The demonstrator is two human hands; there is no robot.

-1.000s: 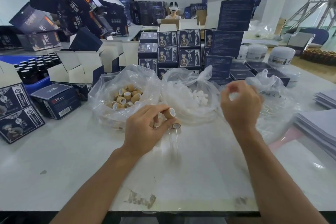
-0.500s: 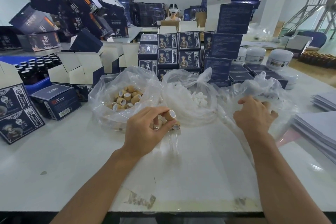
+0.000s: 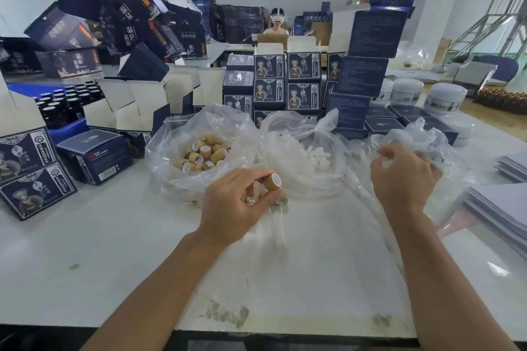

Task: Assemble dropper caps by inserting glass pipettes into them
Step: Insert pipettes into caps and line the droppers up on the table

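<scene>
Left hand (image 3: 231,199) pinches two caps (image 3: 275,188) (pipettes hanging toward the near edge); right hand (image 3: 403,177), fingers curled into the right-side bag (image 3: 445,145), is nearer the loose pipettes.

table (image 3: 114,251): white, grey scuffs at lower edge | caps (image 3: 204,152): tan with white insides | bags (image 3: 299,137): clear | boxes (image 3: 269,65): navy, pale figure print | bottles (image 3: 65,100): dark, upper left | jars (image 3: 445,98): white
</scene>
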